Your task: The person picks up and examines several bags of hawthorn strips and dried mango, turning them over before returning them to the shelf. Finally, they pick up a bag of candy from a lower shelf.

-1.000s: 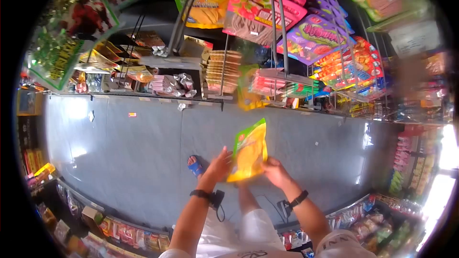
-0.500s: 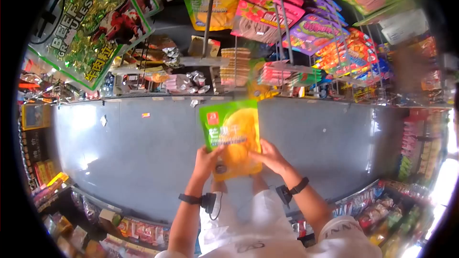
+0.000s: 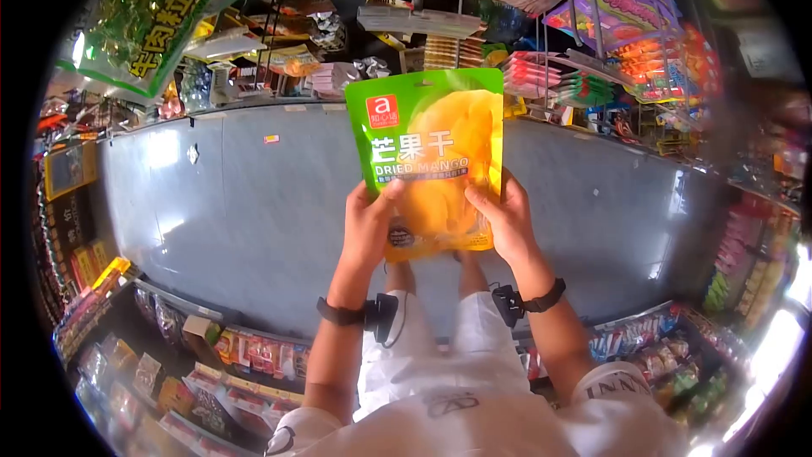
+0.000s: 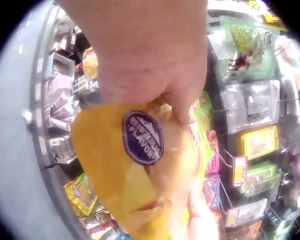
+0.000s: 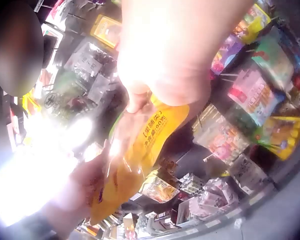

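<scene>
A green and yellow bag of dried mango [image 3: 436, 140] is held upright in front of the body, its printed front facing up at the head view. The left hand [image 3: 369, 218] grips its lower left edge, thumb on the front and fingers behind. On the opposite edge the right hand [image 3: 507, 213] pinches it the same way. In the left wrist view, the bag [image 4: 115, 165] shows a dark oval label below the left hand [image 4: 145, 65]. From the right wrist, the bag [image 5: 135, 150] appears edge-on, under the right hand [image 5: 165, 65].
Racks of hanging snack bags stand ahead, including a large green beef granules bag [image 3: 152, 34] and purple packs [image 3: 617, 13]. Low shelves of packets [image 3: 262, 354] lie behind the person. Grey floor [image 3: 254, 178] runs between them.
The mango bag has come up and closer to the head camera, turning from a slant to face it squarely. Both hands have risen with it and keep their grip.
</scene>
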`<state>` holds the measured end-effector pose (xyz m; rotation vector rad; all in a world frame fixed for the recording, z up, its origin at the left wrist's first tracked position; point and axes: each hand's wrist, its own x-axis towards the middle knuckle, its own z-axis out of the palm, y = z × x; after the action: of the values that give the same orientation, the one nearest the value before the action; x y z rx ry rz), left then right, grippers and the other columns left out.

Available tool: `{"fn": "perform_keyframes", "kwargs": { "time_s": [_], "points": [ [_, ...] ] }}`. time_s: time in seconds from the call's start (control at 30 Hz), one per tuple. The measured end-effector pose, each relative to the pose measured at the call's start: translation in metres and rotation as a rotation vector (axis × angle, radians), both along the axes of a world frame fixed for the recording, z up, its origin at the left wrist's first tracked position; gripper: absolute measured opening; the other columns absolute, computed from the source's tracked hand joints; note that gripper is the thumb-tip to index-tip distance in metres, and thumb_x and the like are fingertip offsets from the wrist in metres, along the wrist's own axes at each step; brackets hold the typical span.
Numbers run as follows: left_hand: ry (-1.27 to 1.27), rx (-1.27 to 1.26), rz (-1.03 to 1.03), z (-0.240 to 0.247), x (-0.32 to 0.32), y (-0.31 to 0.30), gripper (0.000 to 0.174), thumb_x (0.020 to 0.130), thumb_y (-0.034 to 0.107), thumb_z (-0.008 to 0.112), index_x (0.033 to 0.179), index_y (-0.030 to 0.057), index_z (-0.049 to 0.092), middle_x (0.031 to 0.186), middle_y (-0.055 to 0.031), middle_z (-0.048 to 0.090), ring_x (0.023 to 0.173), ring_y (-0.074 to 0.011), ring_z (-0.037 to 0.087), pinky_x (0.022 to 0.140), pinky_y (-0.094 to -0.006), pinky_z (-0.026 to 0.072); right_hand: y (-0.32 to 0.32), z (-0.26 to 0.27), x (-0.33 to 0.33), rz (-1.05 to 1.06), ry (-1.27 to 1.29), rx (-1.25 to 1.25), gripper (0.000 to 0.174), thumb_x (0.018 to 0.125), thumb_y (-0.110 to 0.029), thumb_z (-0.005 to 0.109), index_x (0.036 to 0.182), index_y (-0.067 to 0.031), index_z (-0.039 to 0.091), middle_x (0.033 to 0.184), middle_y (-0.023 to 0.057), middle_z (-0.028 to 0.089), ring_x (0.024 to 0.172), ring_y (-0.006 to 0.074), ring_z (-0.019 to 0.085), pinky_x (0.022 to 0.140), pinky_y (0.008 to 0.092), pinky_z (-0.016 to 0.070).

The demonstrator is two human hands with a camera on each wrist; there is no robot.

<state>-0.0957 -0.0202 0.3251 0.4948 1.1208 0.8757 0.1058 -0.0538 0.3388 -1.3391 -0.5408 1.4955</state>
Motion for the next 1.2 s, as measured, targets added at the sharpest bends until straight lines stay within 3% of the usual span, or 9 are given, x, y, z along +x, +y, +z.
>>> {"fn": "perform_keyframes", "kwargs": {
  "time_s": [0.23, 0.73, 0.83, 0.87, 0.93, 0.97, 1.07, 1.13, 1.2],
  "points": [
    [-0.055, 0.008, 0.022, -0.005, 0.006, 0.006, 0.027, 0.094, 0.019, 0.064, 0.111, -0.0022, 0.062, 0.102, -0.0043, 0.066, 0.09, -0.0095, 0.06, 0.081, -0.0258, 0.0492, 0.006, 0.007, 0.0, -0.006, 0.009, 0.019, 0.034, 0.088, -0.01, 0.068, 0.118, -0.0003, 0.054, 0.111, 0.0044, 0.061, 0.099, 0.0105, 0.057, 0.09, 0.0258, 0.0463],
    [-0.088, -0.119, 0.04, -0.009, 0.004, 0.017, 0.034, 0.1, 0.03, 0.054, 0.11, -0.0018, 0.06, 0.097, -0.0024, 0.064, 0.087, -0.007, 0.058, 0.077, -0.0241, 0.0493, 0.012, -0.007, -0.005, -0.015, -0.2, -0.031, 0.03, 0.089, -0.013, 0.069, 0.112, 0.0011, 0.057, 0.101, 0.0041, 0.065, 0.088, 0.0082, 0.059, 0.08, 0.0234, 0.0473],
    [-0.074, -0.056, 0.076, -0.011, 0.006, 0.014, 0.036, 0.101, 0.03, 0.052, 0.116, -0.0022, 0.058, 0.102, -0.0032, 0.064, 0.089, -0.0075, 0.058, 0.078, -0.0241, 0.0492, 0.013, -0.019, -0.01, -0.003, -0.472, 0.074, 0.039, 0.089, -0.015, 0.069, 0.119, 0.0025, 0.053, 0.11, 0.0095, 0.062, 0.099, 0.0129, 0.059, 0.087, 0.0273, 0.0475],
    [-0.034, -0.004, 0.089, -0.01, 0.011, 0.012, 0.037, 0.101, 0.029, 0.051, 0.119, -0.0025, 0.056, 0.105, -0.0038, 0.064, 0.09, -0.008, 0.058, 0.079, -0.0239, 0.049, 0.013, -0.019, -0.012, 0.04, -0.738, 0.13, 0.052, 0.088, -0.02, 0.071, 0.128, 0.0036, 0.047, 0.123, 0.0156, 0.057, 0.115, 0.0202, 0.054, 0.098, 0.0334, 0.0435],
    [-0.014, 0.089, 0.06, -0.002, 0.021, 0.006, 0.038, 0.102, 0.027, 0.049, 0.126, -0.0029, 0.052, 0.112, -0.0054, 0.062, 0.095, -0.0099, 0.058, 0.083, -0.0244, 0.0478, 0.01, -0.026, -0.011, 0.18, -0.828, 0.237, 0.066, 0.086, -0.023, 0.074, 0.136, 0.0037, 0.042, 0.135, 0.0197, 0.048, 0.127, 0.0259, 0.046, 0.106, 0.0376, 0.0365],
    [-0.03, 0.128, 0.017, 0.009, 0.026, 0.003, 0.039, 0.102, 0.026, 0.048, 0.129, -0.003, 0.05, 0.117, -0.0063, 0.06, 0.1, -0.0113, 0.057, 0.086, -0.0251, 0.0468, 0.007, -0.024, -0.016, 0.23, -0.427, 0.175, 0.073, 0.087, -0.031, 0.072, 0.141, 0.004, 0.036, 0.14, 0.0195, 0.044, 0.131, 0.0284, 0.043, 0.109, 0.039, 0.0324],
    [0.042, 0.285, -0.195, 0.004, 0.03, -0.014, 0.043, 0.103, 0.024, 0.042, 0.138, -0.0007, 0.044, 0.13, -0.0113, 0.054, 0.122, -0.0179, 0.048, 0.103, -0.0309, 0.0366, 0.0, -0.026, -0.018, 0.277, -0.102, 0.111, 0.067, 0.092, -0.036, 0.064, 0.141, 0.0001, 0.036, 0.135, 0.0128, 0.048, 0.128, 0.0235, 0.043, 0.107, 0.0358, 0.0344],
    [0.117, 0.417, -0.245, -0.008, 0.026, -0.015, 0.039, 0.102, 0.023, 0.044, 0.134, 0.0007, 0.05, 0.129, -0.0125, 0.054, 0.117, -0.0171, 0.051, 0.099, -0.0303, 0.0402, 0.007, -0.01, -0.019, 0.087, 0.229, -0.091, 0.059, 0.089, -0.024, 0.066, 0.137, -0.0016, 0.041, 0.125, 0.0099, 0.055, 0.113, 0.0214, 0.056, 0.095, 0.0342, 0.0455],
    [0.247, 0.252, -0.136, -0.01, 0.019, -0.015, 0.034, 0.1, 0.021, 0.05, 0.127, 0.0004, 0.055, 0.123, -0.0125, 0.058, 0.111, -0.0177, 0.054, 0.094, -0.0303, 0.0439, 0.007, -0.01, -0.011, 0.043, 0.418, -0.152, 0.056, 0.086, -0.014, 0.064, 0.136, 0.0002, 0.043, 0.122, 0.0102, 0.058, 0.108, 0.0232, 0.06, 0.092, 0.0348, 0.0488]
  ]
}}
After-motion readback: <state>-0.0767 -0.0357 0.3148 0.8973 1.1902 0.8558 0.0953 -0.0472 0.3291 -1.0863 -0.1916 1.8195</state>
